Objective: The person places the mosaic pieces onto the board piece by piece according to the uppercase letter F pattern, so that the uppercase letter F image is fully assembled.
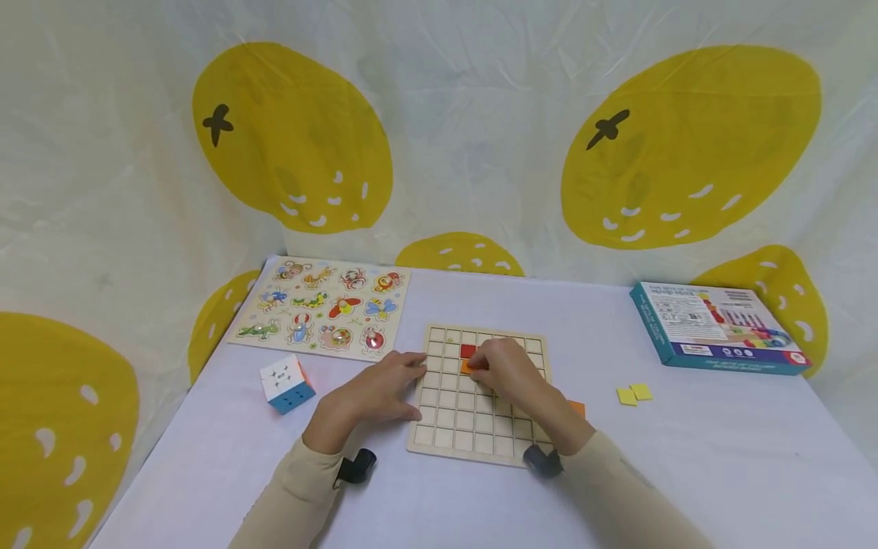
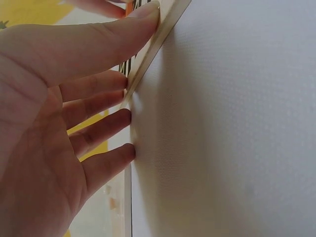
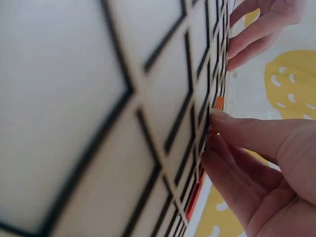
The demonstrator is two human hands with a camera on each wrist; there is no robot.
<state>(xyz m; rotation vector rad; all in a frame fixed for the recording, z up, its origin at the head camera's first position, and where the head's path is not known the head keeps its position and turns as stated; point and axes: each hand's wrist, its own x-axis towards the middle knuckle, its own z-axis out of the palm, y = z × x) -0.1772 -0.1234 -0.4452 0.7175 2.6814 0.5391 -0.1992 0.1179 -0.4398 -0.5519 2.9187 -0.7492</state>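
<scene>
A wooden grid board (image 1: 444,419) lies on the white table between both hands. My left hand (image 1: 380,389) rests against its left edge, fingers spread; in the left wrist view the thumb (image 2: 118,37) touches the rim. My right hand (image 1: 511,374) reaches over the board from the right. Its thumb and fingers pinch an orange square tile (image 1: 466,367) at a cell in the upper part of the grid, also seen in the right wrist view as an orange tile (image 3: 219,103). Just behind it, a red tile (image 1: 468,351) sits in a cell.
Two yellow tiles (image 1: 627,396) lie right of the board. Another orange piece (image 1: 576,409) shows partly behind the right forearm. A puzzle cube (image 1: 286,383) and an insect puzzle board (image 1: 322,351) are on the left. A flat box (image 1: 720,328) lies at the back right.
</scene>
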